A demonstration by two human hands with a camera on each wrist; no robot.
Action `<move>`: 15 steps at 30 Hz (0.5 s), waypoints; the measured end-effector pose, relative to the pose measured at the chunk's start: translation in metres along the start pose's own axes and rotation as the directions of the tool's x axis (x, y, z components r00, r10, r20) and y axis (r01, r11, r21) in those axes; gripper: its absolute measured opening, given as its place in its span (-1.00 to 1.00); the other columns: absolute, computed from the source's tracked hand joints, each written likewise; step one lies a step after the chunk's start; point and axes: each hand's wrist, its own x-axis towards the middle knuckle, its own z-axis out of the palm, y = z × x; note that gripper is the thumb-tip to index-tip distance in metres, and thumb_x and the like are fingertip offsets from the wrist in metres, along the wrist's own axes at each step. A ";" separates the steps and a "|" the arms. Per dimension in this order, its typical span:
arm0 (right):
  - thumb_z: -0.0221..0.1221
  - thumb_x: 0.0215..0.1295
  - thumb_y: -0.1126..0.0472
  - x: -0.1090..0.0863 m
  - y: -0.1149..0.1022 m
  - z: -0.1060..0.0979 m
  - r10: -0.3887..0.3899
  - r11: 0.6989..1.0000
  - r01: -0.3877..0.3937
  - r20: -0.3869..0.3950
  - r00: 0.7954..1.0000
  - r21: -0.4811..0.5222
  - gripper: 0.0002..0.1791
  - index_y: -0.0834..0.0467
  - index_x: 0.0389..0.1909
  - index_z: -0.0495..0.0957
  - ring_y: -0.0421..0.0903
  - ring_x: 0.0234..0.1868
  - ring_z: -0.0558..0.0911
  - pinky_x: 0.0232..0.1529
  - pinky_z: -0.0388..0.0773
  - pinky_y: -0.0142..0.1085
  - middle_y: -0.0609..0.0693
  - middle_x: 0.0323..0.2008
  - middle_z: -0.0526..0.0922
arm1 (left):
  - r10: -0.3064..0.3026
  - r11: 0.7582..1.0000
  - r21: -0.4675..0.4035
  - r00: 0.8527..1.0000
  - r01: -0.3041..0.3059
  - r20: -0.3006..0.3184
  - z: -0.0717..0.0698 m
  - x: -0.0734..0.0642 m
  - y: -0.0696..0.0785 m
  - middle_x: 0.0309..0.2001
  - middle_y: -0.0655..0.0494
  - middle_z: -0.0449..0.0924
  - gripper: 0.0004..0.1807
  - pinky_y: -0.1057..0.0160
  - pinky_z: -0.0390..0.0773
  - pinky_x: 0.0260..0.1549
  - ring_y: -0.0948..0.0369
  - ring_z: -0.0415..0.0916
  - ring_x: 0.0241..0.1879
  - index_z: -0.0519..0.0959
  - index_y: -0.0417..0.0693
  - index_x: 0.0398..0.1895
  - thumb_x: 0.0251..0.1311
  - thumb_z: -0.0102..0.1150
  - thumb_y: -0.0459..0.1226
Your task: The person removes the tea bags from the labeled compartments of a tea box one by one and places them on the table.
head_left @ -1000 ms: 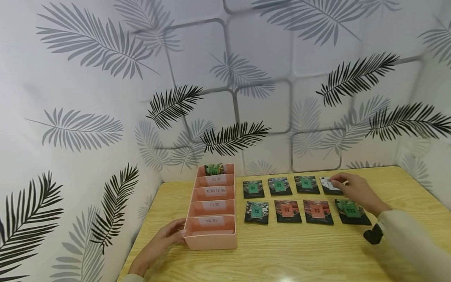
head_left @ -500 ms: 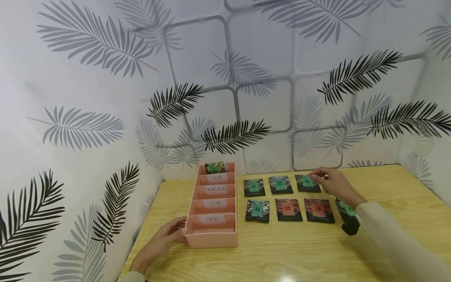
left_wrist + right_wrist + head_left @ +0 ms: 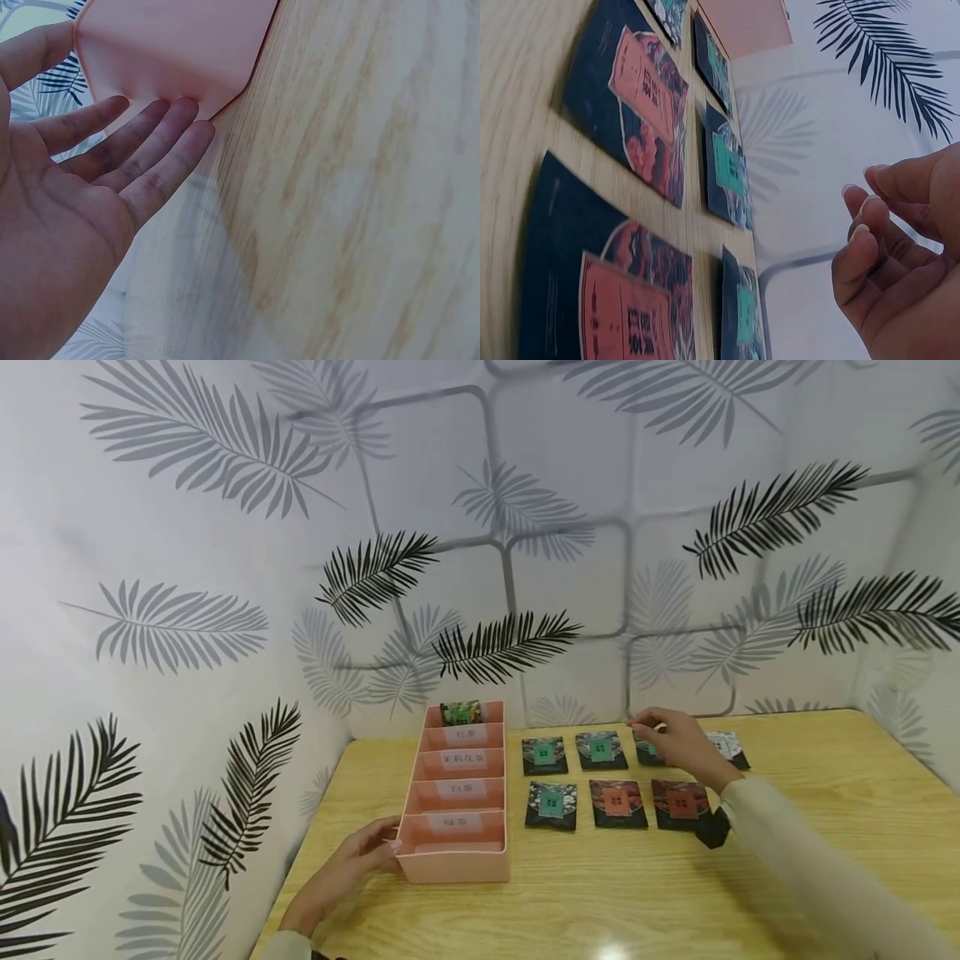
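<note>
A long pink divider box [image 3: 453, 868] with labelled compartments stands on the table. My left hand [image 3: 348, 868] rests at its near left corner, thumb at the rim; in the left wrist view the extended fingertips touch the box's side. A green sachet [image 3: 460, 713] sits in its farthest compartment. My right hand [image 3: 681, 745], fingers loosely bent and holding nothing, hovers over the back row of tea sachets. It partly covers the third one, a green-labelled sachet [image 3: 647, 753]. In the right wrist view the right hand [image 3: 907, 255] is raised off the sachets with bare fingertips.
Other sachets lie flat: two green-labelled ones at the back left, a white-topped sachet [image 3: 726, 747] at the back right, and in front a green-labelled sachet [image 3: 551, 806] and two red ones, including a red sachet [image 3: 618, 803]. A patterned wall closes off the table's far side.
My right hand has moved left along the back row, from the white-topped sachet to the third one, uncovering the former. The right sleeve now hides the front row's rightmost sachet. The left hand stays.
</note>
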 end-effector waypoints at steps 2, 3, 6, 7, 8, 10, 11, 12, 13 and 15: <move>0.02 0.41 -0.11 0.004 -0.005 0.004 -0.002 1.000 0.002 0.001 1.000 0.003 -0.68 -0.03 0.01 0.52 0.17 -0.28 0.55 -0.51 0.53 -0.14 0.11 -0.08 0.59 | -0.002 1.000 0.000 1.000 0.002 -0.002 0.000 0.000 0.001 0.25 -0.24 0.29 -0.47 -0.09 0.44 0.10 -0.05 0.44 0.09 0.16 -0.10 0.42 0.45 -0.09 -0.21; 0.03 0.41 -0.09 0.005 -0.007 0.007 -0.008 1.000 0.008 -0.001 1.000 0.005 -0.70 -0.04 0.01 0.52 0.16 -0.26 0.55 -0.50 0.53 -0.14 0.10 -0.08 0.58 | -0.002 1.000 -0.002 1.000 0.002 0.000 0.000 0.000 0.002 0.26 -0.24 0.29 -0.47 -0.10 0.43 0.10 -0.05 0.44 0.09 0.16 -0.10 0.42 0.45 -0.09 -0.21; 0.05 0.40 -0.08 0.009 -0.011 0.014 -0.034 0.999 0.035 -0.005 0.999 0.019 -0.70 -0.03 -0.01 0.53 0.11 -0.24 0.56 -0.49 0.52 -0.14 0.08 -0.08 0.58 | -0.004 1.000 -0.009 1.000 0.004 0.005 0.000 0.000 0.002 0.26 -0.25 0.28 -0.47 -0.11 0.43 0.10 -0.05 0.43 0.10 0.15 -0.09 0.43 0.46 -0.09 -0.20; 0.05 0.40 -0.08 0.010 -0.012 0.016 -0.045 0.999 0.045 -0.007 0.999 0.017 -0.71 -0.03 -0.02 0.54 0.09 -0.25 0.56 -0.49 0.51 -0.16 0.06 -0.09 0.59 | -0.003 1.000 -0.007 1.000 0.003 0.005 0.000 0.000 0.002 0.26 -0.25 0.28 -0.47 -0.11 0.44 0.09 -0.04 0.43 0.10 0.16 -0.10 0.42 0.46 -0.09 -0.20; 0.05 0.40 -0.07 0.011 -0.014 0.018 -0.057 0.998 0.057 -0.009 0.998 0.010 -0.71 -0.03 -0.02 0.54 0.06 -0.25 0.56 -0.48 0.51 -0.17 0.05 -0.10 0.59 | -0.002 1.000 -0.006 1.000 0.002 0.007 0.000 0.000 0.002 0.26 -0.26 0.28 -0.47 -0.10 0.44 0.09 -0.04 0.43 0.10 0.15 -0.10 0.43 0.46 -0.09 -0.20; 0.05 0.41 -0.07 0.013 -0.018 0.022 -0.070 0.998 0.070 -0.008 0.998 0.006 -0.71 -0.02 -0.02 0.55 0.05 -0.31 0.55 -0.49 0.50 -0.15 0.03 -0.12 0.60 | 0.004 1.000 0.002 1.000 -0.004 0.006 0.000 -0.001 0.001 0.25 -0.27 0.27 -0.46 -0.10 0.44 0.09 -0.03 0.44 0.09 0.15 -0.12 0.43 0.45 -0.09 -0.20; 0.05 0.41 -0.07 0.014 -0.021 0.023 -0.069 0.998 0.069 -0.003 0.998 0.013 -0.71 -0.02 -0.02 0.55 0.07 -0.33 0.54 -0.50 0.51 -0.12 0.03 -0.13 0.60 | 0.006 1.000 0.008 1.000 -0.006 0.003 0.000 -0.001 0.001 0.25 -0.27 0.27 -0.46 -0.09 0.45 0.09 -0.02 0.44 0.09 0.15 -0.13 0.43 0.45 -0.08 -0.20; 0.05 0.42 -0.04 0.015 -0.024 0.025 -0.069 0.997 0.069 -0.001 0.998 0.018 -0.73 -0.02 -0.02 0.55 0.08 -0.36 0.54 -0.51 0.52 -0.08 0.01 -0.14 0.59 | 0.008 1.000 0.011 1.000 -0.008 0.002 0.000 -0.001 0.001 0.25 -0.28 0.27 -0.46 -0.10 0.45 0.09 -0.01 0.45 0.08 0.15 -0.13 0.42 0.45 -0.08 -0.20; 0.05 0.42 -0.02 0.017 -0.027 0.027 -0.074 0.997 0.074 0.002 0.997 0.021 -0.74 -0.01 -0.01 0.55 0.09 -0.38 0.54 -0.52 0.52 -0.04 0.01 -0.16 0.60 | 0.012 1.000 0.013 1.000 -0.012 0.002 0.000 -0.001 0.001 0.25 -0.29 0.27 -0.46 -0.11 0.44 0.09 0.00 0.45 0.08 0.14 -0.14 0.42 0.45 -0.08 -0.21; 0.05 0.43 0.01 0.020 -0.031 0.030 -0.088 0.995 0.088 0.006 0.996 0.037 -0.75 0.00 -0.01 0.54 0.10 -0.42 0.55 -0.51 0.54 0.02 0.03 -0.18 0.59 | 0.019 1.000 0.015 1.000 -0.020 0.003 0.000 -0.001 0.000 0.25 -0.31 0.26 -0.45 -0.13 0.43 0.09 0.00 0.45 0.08 0.13 -0.16 0.43 0.45 -0.08 -0.21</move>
